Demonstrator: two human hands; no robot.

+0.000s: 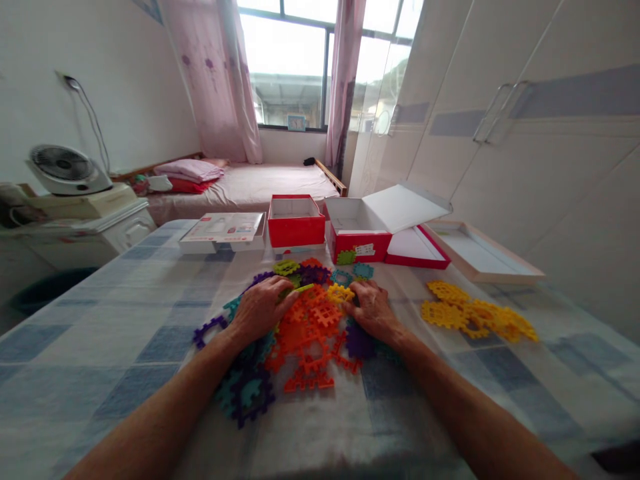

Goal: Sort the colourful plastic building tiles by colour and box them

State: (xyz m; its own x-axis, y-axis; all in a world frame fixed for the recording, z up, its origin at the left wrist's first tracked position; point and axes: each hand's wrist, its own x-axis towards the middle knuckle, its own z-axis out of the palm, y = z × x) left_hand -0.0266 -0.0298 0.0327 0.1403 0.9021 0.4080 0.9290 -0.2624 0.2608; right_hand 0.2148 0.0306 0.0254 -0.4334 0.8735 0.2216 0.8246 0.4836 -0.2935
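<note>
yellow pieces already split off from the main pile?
Yes: the yellow pieces lie grouped to the right, apart from the mixed pile under both hands.

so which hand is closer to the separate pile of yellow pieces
Right. The right hand rests on the mixed pile, with bare tablecloth between it and the yellow pieces off to its right. The left hand lies farther away, on the mixed pile's left side.

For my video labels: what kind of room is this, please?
Most likely a home bedroom: a bed with pillows stands under the curtained window, and wardrobe doors line the right wall.
</note>
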